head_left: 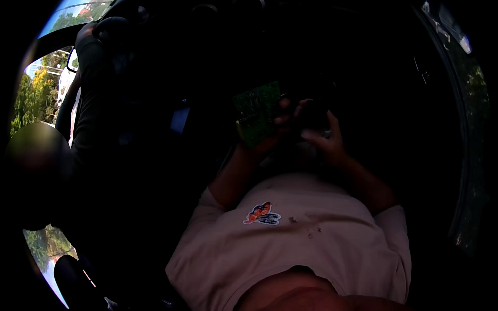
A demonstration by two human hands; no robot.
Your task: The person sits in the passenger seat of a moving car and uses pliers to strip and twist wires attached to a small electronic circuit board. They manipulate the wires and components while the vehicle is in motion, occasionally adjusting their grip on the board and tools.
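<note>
A green circuit board [257, 113] is held up in my left hand [271, 136], with the fingers round its right edge and the palm beneath it. My right hand [330, 139] is just to the right, its thumb and fingers curved round a dark shape. Shadow hides what that shape is. Something small and pale glints by the fingers of this hand. The two hands are close together in front of my light T-shirt [316, 207], which bears an orange and black insect patch [263, 213].
I am inside a dark car. On the left a person's sleeved arm [93, 67] reaches to the steering wheel [111, 26]. A small bluish lit surface [179, 119] shows left of the board. Side windows frame trees [36, 98]; a door edge [464, 171] curves along the right.
</note>
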